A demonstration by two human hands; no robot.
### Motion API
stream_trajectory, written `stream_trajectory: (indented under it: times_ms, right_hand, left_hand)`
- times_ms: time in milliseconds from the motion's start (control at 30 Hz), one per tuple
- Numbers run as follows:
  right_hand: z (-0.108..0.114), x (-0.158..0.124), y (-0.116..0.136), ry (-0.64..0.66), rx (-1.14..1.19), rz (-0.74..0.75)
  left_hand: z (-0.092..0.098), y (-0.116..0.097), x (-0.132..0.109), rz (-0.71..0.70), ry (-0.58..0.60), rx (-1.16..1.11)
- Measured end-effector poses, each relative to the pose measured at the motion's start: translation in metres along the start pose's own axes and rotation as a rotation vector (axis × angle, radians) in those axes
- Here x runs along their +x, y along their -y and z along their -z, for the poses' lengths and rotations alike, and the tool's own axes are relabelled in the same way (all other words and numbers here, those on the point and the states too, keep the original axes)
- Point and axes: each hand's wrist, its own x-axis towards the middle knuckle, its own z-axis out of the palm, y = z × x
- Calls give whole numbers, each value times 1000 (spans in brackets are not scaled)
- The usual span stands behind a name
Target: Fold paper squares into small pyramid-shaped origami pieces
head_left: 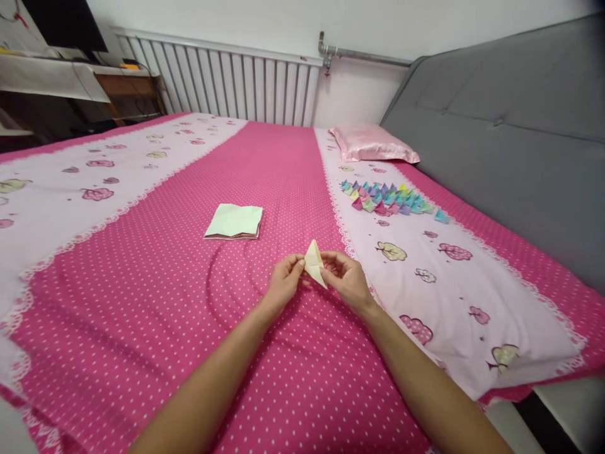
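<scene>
Between my two hands, just above the pink dotted bedspread [293, 378], is a small pale yellow folded paper [314, 263] with pointed ends. My left hand [285, 277] pinches its left edge between thumb and fingers. On the other side, my right hand [347, 279] grips it, thumb in front and fingers partly behind. Beyond my left hand lies a stack of paper sheets [235, 221], pale green on top. Several small folded paper boats [385, 197] in blue, green, pink, purple and yellow stand in rows further off to the right.
A pink pillow [373, 144] lies at the far right, against the grey padded headboard [510, 120]. Along the back wall runs a white radiator [227, 82] with a metal pipe. At the far left stands a desk [51, 79] with a black monitor [66, 25].
</scene>
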Motion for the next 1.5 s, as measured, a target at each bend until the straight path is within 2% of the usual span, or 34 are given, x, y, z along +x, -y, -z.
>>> stream_trajectory:
  times_ms: [233, 400, 633, 800, 967, 1100, 1367, 1500]
  right_hand:
    - [-1, -1, -1, -34, -160, 67]
    - [-6, -4, -2, -82, -149, 57]
    - [-7, -4, -2, -158, -248, 127]
    - [-6, -4, -3, -139, -249, 146]
    - [-5, -4, -3, -32, -90, 101]
    - [-4, -2, -4, 21, -80, 170]
    - [-3, -2, -1, -64, -246, 262]
    - [-1, -3, 2, -132, -342, 270]
  left_hand:
    - [-3, 4, -1, -1, 43, 40]
    - [-7, 6, -2, 29, 42, -4]
    - [-8, 1, -8, 87, 189, -94]
    - [-9, -1, -9, 105, 248, -73]
    - [-8, 0, -8, 138, 193, -97]
    - [-6, -2, -8, 135, 128, -115]
    - [-8, -4, -9, 147, 74, -101]
    - [-6, -3, -8, 129, 124, -74]
